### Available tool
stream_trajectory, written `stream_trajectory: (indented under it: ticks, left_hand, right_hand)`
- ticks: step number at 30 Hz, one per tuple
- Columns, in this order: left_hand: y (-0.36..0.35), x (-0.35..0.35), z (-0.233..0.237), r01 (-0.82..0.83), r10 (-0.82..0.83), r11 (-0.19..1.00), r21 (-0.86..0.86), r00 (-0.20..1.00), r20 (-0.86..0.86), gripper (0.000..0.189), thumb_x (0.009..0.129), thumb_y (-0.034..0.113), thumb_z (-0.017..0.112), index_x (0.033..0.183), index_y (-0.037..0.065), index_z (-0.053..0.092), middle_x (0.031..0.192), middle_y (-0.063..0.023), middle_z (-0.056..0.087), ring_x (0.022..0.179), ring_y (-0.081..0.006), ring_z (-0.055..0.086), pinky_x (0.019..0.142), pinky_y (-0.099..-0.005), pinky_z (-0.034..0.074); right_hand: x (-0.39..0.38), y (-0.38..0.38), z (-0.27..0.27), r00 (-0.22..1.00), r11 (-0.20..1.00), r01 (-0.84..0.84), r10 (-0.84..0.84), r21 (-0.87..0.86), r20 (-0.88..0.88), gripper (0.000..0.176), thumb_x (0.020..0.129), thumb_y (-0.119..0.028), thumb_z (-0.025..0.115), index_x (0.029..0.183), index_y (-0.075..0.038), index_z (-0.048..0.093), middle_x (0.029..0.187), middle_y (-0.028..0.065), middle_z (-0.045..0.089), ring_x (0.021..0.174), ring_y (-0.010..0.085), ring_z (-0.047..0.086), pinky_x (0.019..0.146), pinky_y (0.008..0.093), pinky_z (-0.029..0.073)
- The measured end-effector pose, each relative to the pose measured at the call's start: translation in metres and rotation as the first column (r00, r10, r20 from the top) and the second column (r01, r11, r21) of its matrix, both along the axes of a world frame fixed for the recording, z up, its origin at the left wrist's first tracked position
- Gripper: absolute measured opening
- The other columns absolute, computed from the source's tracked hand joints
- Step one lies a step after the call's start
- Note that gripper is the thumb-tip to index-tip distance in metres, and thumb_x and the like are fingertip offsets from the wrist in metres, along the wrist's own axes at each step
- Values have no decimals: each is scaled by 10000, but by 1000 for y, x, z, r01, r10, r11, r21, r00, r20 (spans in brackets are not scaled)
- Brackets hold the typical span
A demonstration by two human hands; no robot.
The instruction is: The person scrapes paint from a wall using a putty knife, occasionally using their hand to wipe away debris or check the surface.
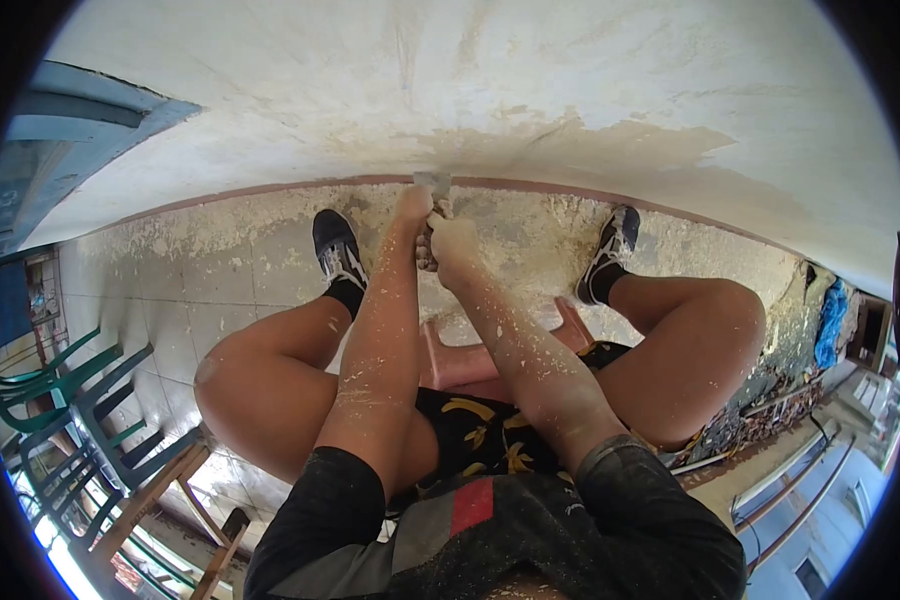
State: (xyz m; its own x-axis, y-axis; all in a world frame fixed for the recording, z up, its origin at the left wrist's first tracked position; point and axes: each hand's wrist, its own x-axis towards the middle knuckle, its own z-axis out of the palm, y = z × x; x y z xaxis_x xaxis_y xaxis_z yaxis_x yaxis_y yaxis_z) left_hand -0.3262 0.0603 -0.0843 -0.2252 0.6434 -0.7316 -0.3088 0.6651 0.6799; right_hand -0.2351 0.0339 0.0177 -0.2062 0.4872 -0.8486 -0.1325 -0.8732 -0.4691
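My left hand (416, 205) and my right hand (454, 245) are close together in front of me, both closed around a scraper. Its flat grey metal blade (432, 183) points away from me, at the foot of the white wall (320, 110). Most of the handle is hidden inside my fingers. Pale dust and flakes coat both hands and forearms. Patches of the wall's surface beyond the blade are peeled and discoloured.
Paint flakes litter the tiled floor (210, 255) along the wall. I sit on a pink plastic stool (460, 365), feet apart on either side. Green plastic chairs (100, 410) stand at the left, below a blue window frame (100, 110). Blue cloth or plastic (830, 325) lies at the right.
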Motion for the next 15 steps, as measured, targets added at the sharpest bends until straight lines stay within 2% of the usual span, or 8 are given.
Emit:
stream_trajectory:
  ticks: [4, 5, 7, 10, 11, 12, 13, 15]
  left_hand:
    - [-12, 9, 14, -283, 259, 958, 53, 927, 270, 461, 910, 355, 422, 722, -30, 589, 680, -175, 585, 553, -230, 572, 488, -367, 441]
    - [-13, 11, 14, -124, 125, 989, 75, 992, -9, 428, 908, 311, 425, 733, -45, 587, 649, -149, 580, 506, -234, 546, 470, -363, 433]
    - [-3, 3, 14, 52, -29, 996, 68, 955, -296, 396, 905, 267, 429, 745, -60, 585, 618, -122, 576, 459, -238, 520, 452, -358, 426]
    - [19, -27, 4, 130, -136, 990, -56, 980, -145, 349, 874, 210, 435, 799, -90, 596, 648, -150, 602, 552, -232, 585, 517, -370, 443]
    - [8, -23, 1, -58, 60, 998, -24, 992, 107, 393, 888, 250, 425, 844, -98, 602, 697, -204, 622, 646, -292, 625, 589, -396, 467]
    - [-4, -13, 8, -198, 188, 980, 10, 945, 269, 367, 892, 248, 426, 818, -73, 588, 673, -179, 605, 606, -274, 601, 558, -389, 455]
    - [-15, -2, 8, -255, 225, 964, 72, 931, 286, 344, 895, 245, 427, 791, -48, 573, 649, -155, 588, 566, -256, 576, 528, -382, 444]
    - [-21, 8, -33, -83, 93, 991, 105, 991, -93, 311, 903, 241, 430, 739, 2, 545, 600, -106, 554, 487, -220, 527, 466, -367, 421]
  right_hand:
    - [11, -17, 6, 998, 997, 26, -21, 71, -59, 225, 909, -191, 484, 726, -61, 476, 538, 25, 463, 374, 135, 426, 336, 289, 323]
    - [13, -21, 3, 999, 997, 45, -45, 58, -7, 229, 912, -175, 473, 718, -55, 455, 543, 33, 469, 372, 137, 428, 333, 293, 319]
    - [3, -3, -6, 999, 999, 27, -26, 24, -44, 220, 911, -165, 472, 724, -49, 460, 545, 33, 470, 370, 133, 428, 331, 290, 318]
    - [-12, 15, 9, 995, 996, 57, -63, -75, -82, 199, 908, -144, 466, 739, -39, 468, 546, 35, 471, 361, 124, 418, 321, 284, 309]
    - [-8, 2, 15, 999, 1000, 25, -25, 0, -47, 194, 911, -145, 461, 745, -45, 467, 544, 33, 468, 360, 125, 415, 320, 287, 309]
    - [-5, -9, 19, 1000, 996, -13, 15, 86, -16, 190, 914, -147, 455, 751, -51, 466, 543, 30, 464, 359, 126, 412, 318, 289, 309]
    - [2, -21, 18, 1000, 989, -4, 0, 145, 28, 167, 917, -152, 452, 774, -68, 467, 539, 25, 461, 362, 125, 415, 317, 285, 307]
    - [9, -23, -5, 1000, 997, 7, -7, 83, -6, 170, 913, -167, 470, 767, -81, 480, 548, 23, 472, 380, 121, 425, 331, 279, 323]
